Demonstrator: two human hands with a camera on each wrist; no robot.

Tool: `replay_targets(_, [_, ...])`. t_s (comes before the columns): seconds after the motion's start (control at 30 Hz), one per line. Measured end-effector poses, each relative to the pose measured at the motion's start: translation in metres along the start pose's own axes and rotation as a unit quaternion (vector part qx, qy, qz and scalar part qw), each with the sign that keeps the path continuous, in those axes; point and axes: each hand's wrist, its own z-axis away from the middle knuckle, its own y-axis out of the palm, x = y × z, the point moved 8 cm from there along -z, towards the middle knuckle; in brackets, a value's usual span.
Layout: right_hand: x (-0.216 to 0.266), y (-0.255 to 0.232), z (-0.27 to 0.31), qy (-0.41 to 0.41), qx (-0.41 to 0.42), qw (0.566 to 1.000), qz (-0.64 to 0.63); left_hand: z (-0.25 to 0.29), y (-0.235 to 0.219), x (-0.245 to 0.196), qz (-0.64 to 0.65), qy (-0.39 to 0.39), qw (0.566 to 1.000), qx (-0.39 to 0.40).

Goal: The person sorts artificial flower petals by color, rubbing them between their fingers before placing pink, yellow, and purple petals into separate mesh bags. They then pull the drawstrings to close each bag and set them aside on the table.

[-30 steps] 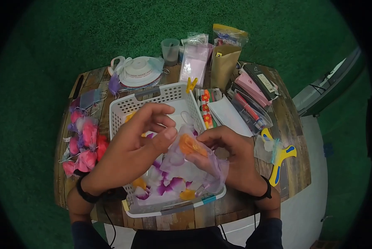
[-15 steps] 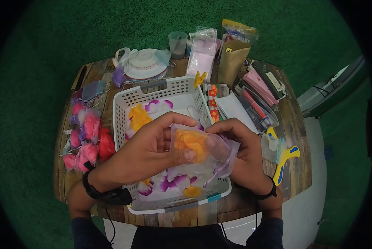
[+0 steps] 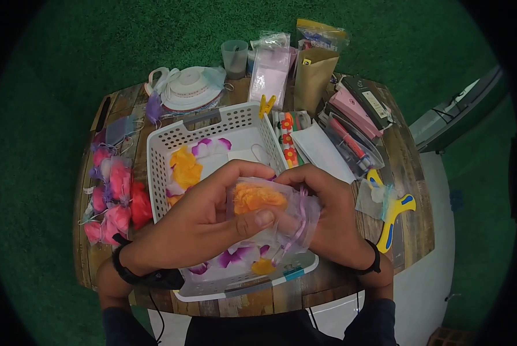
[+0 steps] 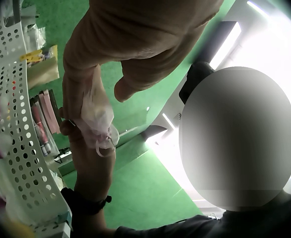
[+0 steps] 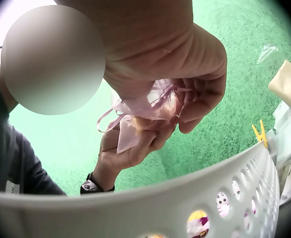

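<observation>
A sheer pale-purple organza pouch (image 3: 308, 222) with a ribbon drawstring is held between both hands over the basket. Orange petals (image 3: 253, 196) show through its mesh at the left end. My left hand (image 3: 203, 213) grips that end, thumb across the front and fingers behind. At the mouth end, my right hand (image 3: 336, 216) holds the pouch, its thumb inside the mesh and its fingers along the upper edge. The ribbon (image 5: 106, 121) dangles in a loop in the right wrist view. Below, the white perforated basket (image 3: 154, 155) contains purple-and-white petals (image 3: 212, 147) and orange petals (image 3: 185, 167).
Pink and red filled pouches (image 3: 117, 179) lie left of the basket. A ribbon spool (image 3: 186, 86), a plastic cup (image 3: 234, 60) and a brown paper bag (image 3: 315, 81) stand behind. On the right are a pencil-like red item in a case (image 3: 348, 141) and a yellow-blue tool (image 3: 390, 228).
My left hand came from beside the pouch to grip its petal-filled end. The pouch swung level, its mouth toward my right hand, and the petals inside shifted left.
</observation>
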Motion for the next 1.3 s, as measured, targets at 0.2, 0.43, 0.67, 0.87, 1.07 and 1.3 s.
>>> replay_targets(0.2, [0.004, -0.004, 0.0, -0.029, -0.012, 0.999, 0.014, -0.004, -0.005, 0.008, -0.102, 0.006, 0.995, 0.011])
replay_targets(0.43, [-0.004, -0.002, 0.0, 0.011, -0.005, 0.998, -0.054, 0.0, 0.001, 0.003, -0.055, -0.009, 0.998, 0.005])
replay_targets(0.67, [0.017, -0.008, -0.001, -0.107, -0.052, 0.99, 0.077, -0.009, 0.004, 0.005, 0.041, -0.016, 0.999, 0.003])
replay_targets(0.87, [0.03, -0.01, 0.006, -0.204, -0.089, 0.956, 0.192, -0.011, 0.003, 0.011, -0.005, -0.04, 0.999, -0.01])
replay_targets(1.07, [0.032, -0.01, 0.007, -0.188, -0.087, 0.948, 0.242, -0.012, 0.012, 0.012, 0.01, -0.027, 1.0, 0.009])
replay_targets(1.3, [0.022, -0.011, 0.001, -0.11, -0.012, 0.992, 0.054, -0.012, 0.008, 0.004, 0.039, -0.014, 0.999, 0.019])
